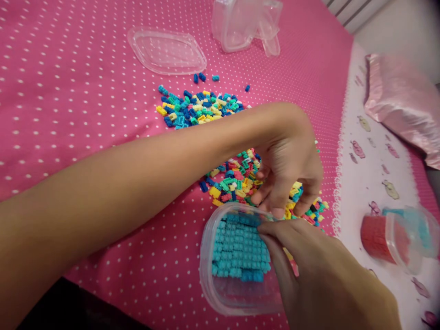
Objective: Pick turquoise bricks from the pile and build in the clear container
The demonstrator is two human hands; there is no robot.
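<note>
A clear plastic container (209,293) lies tipped in front of me, its mouth facing me. Neat rows of turquoise toy building bricks (237,250) are packed inside, with a bluer one at the lower edge. My right hand (319,270) reaches in from the lower right. Its thumb and forefinger are pinched together at the bricks' right edge; whatever is between them is hidden. From the left, my forearm crosses the view, and my left hand (292,169) hangs over the pile of loose mixed-colour bricks (230,181), fingers bent down and apart, close to the container's far rim.
More loose bricks (202,107) lie beyond my forearm. A clear lid (168,50) and some empty clear containers (237,27) rest farther back on the pink dotted cloth (68,91). To the right are containers with red bricks (376,238) and turquoise contents (409,224), plus a shiny pink pillow (405,105).
</note>
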